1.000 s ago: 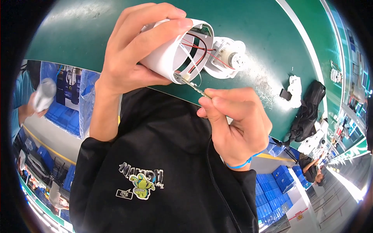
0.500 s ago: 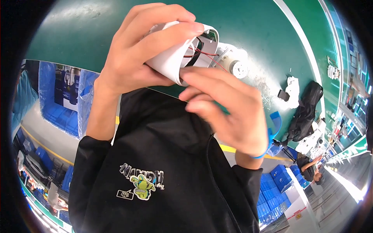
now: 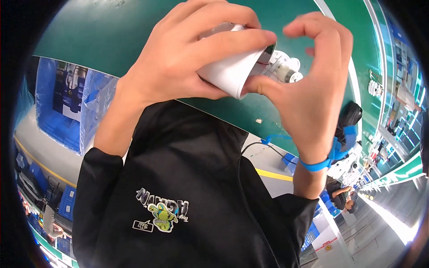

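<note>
My left hand is wrapped round a white plastic housing, a hollow shell with its open end facing right. My right hand has its thumb against the lower rim of that opening, while its other fingers arch up and apart from the shell. Between the right thumb and fingers shows a white and silver motor-like part, beyond the housing's mouth. A bit of reddish wire shows at the opening; the inside of the shell is mostly hidden.
The green table lies under my hands. A blue wrist strap circles my right wrist, with a blue cord near the table edge. At left stands a plastic-lined blue bin. A black item lies at the right, and a person is farther off.
The housing and my left hand have shifted right, and the opening has turned so less wiring shows. My right hand has moved up and right, its fingers spreading from the rim.
</note>
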The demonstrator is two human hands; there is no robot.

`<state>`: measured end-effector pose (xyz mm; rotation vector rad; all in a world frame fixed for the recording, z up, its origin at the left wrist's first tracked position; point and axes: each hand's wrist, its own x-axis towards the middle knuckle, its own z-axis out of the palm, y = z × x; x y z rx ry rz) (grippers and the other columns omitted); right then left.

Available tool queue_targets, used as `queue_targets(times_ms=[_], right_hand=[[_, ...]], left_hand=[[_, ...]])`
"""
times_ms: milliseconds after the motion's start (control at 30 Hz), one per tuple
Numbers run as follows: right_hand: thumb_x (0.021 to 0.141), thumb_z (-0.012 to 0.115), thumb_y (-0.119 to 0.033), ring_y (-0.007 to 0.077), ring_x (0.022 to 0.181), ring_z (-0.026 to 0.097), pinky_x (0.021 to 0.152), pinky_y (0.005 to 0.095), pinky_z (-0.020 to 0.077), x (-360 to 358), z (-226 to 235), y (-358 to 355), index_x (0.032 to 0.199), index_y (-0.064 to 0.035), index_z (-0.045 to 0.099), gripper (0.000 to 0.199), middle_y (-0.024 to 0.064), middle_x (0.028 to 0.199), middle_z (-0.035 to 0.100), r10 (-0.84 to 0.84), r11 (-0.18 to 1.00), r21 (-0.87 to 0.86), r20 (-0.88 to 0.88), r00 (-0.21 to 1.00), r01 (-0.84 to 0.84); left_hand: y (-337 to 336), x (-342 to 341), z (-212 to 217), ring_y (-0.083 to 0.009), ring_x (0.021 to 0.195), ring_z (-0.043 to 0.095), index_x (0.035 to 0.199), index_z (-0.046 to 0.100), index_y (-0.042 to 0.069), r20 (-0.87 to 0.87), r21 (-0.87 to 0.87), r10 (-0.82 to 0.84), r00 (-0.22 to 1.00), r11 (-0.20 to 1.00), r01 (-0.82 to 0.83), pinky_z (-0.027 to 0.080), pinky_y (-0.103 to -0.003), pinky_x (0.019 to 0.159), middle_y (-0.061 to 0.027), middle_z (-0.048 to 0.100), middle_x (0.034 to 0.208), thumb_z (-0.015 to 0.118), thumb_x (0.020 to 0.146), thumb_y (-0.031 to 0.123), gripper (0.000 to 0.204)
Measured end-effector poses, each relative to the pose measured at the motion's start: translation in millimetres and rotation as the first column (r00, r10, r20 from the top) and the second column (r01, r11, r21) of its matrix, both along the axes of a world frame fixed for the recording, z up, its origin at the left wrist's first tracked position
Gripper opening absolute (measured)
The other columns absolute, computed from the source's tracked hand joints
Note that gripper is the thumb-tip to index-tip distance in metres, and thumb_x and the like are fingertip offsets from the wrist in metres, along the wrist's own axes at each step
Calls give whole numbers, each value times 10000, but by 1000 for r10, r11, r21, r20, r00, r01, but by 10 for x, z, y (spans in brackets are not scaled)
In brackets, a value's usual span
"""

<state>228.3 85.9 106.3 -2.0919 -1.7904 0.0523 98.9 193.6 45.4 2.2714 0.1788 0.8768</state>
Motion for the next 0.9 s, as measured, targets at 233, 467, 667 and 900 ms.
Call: queue_targets(times_ms=[233, 467, 667, 900], right_hand=[[766, 763, -301, 293, 1166, 441, 972, 352, 376, 121, -44, 0, 1223, -43, 471, 601, 181, 1293, 402, 54, 994, 106, -180, 982, -35], [415, 917, -306, 271, 1312, 345, 1063, 485, 279, 640, -642, -840, 1378, -32, 319, 1166, 144, 1441, 315, -82, 989, 10, -787, 612, 146], [504, 868, -172, 362, 1287, 362, 1076, 457, 251, 214, -1044, -805, 1258, -49, 480, 857, 89, 1332, 481, -191, 968, 73, -413, 891, 241], [562, 725, -66, 335, 1111, 533, 950, 406, 429, 271, -741, -971, 1264, -28, 373, 786, 215, 1212, 481, 119, 914, 373, -621, 775, 158]], left_hand=[[-32, -4, -166, -305, 957, 571, 1121, 612, 71, 52, 53, -7, 999, 999, 5, 479, -379, 808, -109, 588, 1101, 817, 486, 142, 670], [-9, -5, -229, -298, 984, 573, 1140, 606, 102, 99, 110, -72, 992, 992, 61, 496, -374, 819, -101, 579, 1146, 814, 418, 95, 751], [-41, -31, -260, -284, 1007, 571, 1172, 594, 145, 139, 63, -35, 990, 998, 27, 502, -371, 821, -74, 565, 1177, 835, 413, 113, 798], [-66, -65, -298, -264, 1001, 577, 1172, 609, 201, 190, -82, -21, 982, 996, 38, 510, -354, 819, -65, 552, 1187, 854, 405, 134, 807]])
